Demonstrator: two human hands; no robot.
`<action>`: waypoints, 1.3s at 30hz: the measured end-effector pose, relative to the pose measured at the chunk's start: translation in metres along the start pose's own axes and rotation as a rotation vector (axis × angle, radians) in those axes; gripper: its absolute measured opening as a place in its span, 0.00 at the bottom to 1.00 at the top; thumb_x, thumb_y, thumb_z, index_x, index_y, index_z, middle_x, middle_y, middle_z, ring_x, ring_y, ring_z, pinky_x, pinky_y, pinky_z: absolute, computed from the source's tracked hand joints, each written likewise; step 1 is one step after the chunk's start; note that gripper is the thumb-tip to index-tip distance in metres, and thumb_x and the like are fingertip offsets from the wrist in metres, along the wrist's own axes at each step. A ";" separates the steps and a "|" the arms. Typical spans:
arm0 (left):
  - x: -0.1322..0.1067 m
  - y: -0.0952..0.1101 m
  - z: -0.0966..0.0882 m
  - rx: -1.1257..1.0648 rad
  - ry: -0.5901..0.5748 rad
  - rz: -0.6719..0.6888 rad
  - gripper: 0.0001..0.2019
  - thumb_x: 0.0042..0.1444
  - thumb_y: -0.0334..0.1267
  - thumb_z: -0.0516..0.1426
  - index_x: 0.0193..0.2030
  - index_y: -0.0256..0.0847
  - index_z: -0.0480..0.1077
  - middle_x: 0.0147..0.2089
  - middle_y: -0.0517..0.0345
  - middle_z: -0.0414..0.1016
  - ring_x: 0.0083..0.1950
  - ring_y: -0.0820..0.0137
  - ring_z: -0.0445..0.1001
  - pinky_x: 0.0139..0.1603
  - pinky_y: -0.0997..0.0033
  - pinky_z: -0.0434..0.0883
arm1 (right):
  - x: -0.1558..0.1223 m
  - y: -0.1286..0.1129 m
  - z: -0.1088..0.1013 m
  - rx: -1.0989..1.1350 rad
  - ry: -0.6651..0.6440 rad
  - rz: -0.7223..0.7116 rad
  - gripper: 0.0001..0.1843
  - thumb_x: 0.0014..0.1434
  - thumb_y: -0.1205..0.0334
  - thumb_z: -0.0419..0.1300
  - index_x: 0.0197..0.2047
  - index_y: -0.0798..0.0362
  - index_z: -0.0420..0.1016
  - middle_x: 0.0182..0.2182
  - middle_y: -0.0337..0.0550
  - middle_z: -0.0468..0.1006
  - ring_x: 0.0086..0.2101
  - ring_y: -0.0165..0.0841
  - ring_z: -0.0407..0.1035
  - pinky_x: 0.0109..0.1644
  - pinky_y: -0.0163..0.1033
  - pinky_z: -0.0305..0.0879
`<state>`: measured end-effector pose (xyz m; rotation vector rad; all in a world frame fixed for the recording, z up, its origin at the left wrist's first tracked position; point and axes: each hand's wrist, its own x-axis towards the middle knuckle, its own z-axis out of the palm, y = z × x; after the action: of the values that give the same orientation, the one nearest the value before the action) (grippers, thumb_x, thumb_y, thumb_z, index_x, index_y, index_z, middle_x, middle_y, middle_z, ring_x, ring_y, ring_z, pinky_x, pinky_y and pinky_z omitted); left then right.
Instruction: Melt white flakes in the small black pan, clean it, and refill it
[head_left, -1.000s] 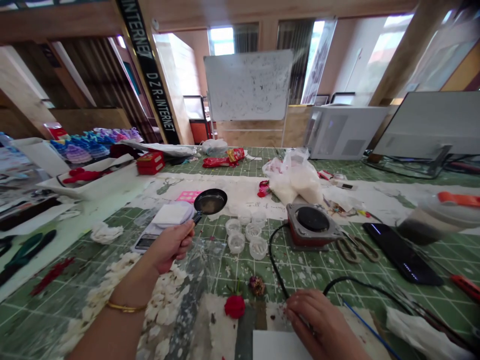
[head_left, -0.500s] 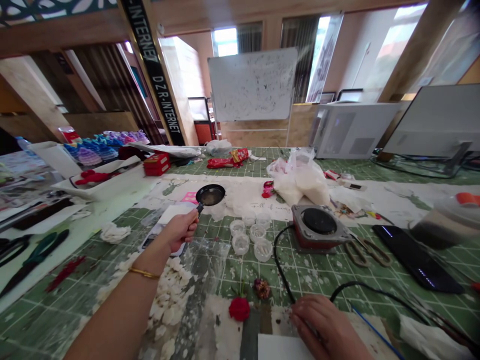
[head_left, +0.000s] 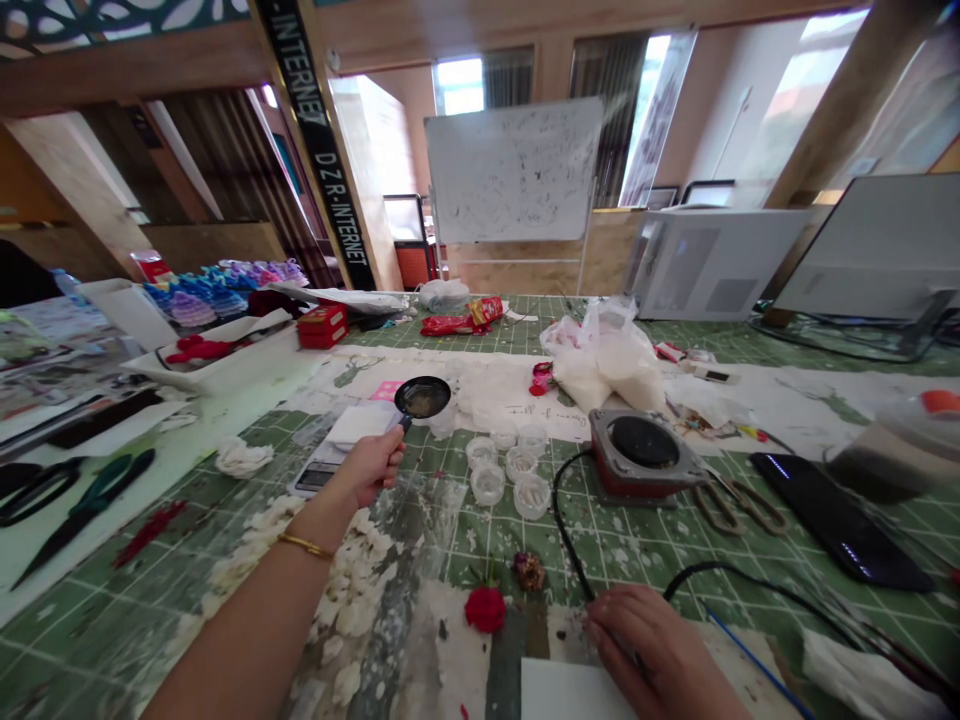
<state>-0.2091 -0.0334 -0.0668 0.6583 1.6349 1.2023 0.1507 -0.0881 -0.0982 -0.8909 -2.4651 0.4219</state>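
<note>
My left hand (head_left: 375, 467) is closed round the handle of a small black frying pan (head_left: 424, 397), held out over the table beside a digital scale (head_left: 319, 472). Something pale and translucent lies in the pan's bottom. Low on the right, my right hand (head_left: 652, 640) rests with its fingers together and bent over the black power cord (head_left: 570, 545) of a small electric hotplate (head_left: 643, 442). The underside of that palm is hidden. Several clear plastic cups (head_left: 487, 484) stand between pan and hotplate. A red rose (head_left: 485, 609) and a dried flower (head_left: 529, 571) lie nearer to me.
Scissors (head_left: 739, 503) and a black phone (head_left: 840, 520) lie right of the hotplate. Bags of white granules (head_left: 611, 370) sit behind it. Pale petals (head_left: 352, 600) cover the mat under my left arm. Large dark-handled shears (head_left: 82, 505) lie at the left.
The view has shifted slightly, so most things appear a little further right. The pan has come slightly left and nearer, still in my left hand. My right hand stays at the cord.
</note>
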 end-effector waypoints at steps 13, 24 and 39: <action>0.008 -0.007 -0.003 0.057 0.058 -0.012 0.18 0.46 0.53 0.54 0.26 0.39 0.57 0.14 0.74 0.50 0.13 0.85 0.44 0.15 0.80 0.46 | -0.003 0.001 0.001 0.004 -0.034 0.045 0.09 0.58 0.67 0.50 0.36 0.51 0.71 0.32 0.41 0.75 0.36 0.31 0.68 0.41 0.37 0.64; 0.014 -0.012 -0.003 0.184 0.122 -0.011 0.15 0.53 0.49 0.47 0.25 0.40 0.56 0.15 0.73 0.50 0.12 0.83 0.43 0.14 0.80 0.45 | 0.001 0.000 0.001 0.031 0.024 0.011 0.08 0.56 0.68 0.51 0.34 0.51 0.71 0.30 0.40 0.76 0.34 0.30 0.68 0.39 0.35 0.64; 0.012 -0.008 0.002 0.473 0.234 0.070 0.15 0.55 0.48 0.43 0.24 0.41 0.56 0.16 0.70 0.49 0.13 0.80 0.48 0.14 0.78 0.50 | -0.001 0.000 0.002 0.029 0.012 0.015 0.08 0.57 0.68 0.51 0.34 0.51 0.71 0.30 0.40 0.76 0.33 0.31 0.68 0.38 0.36 0.64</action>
<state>-0.2105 -0.0256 -0.0790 0.8977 2.1398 0.9705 0.1505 -0.0890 -0.1000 -0.8973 -2.4365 0.4550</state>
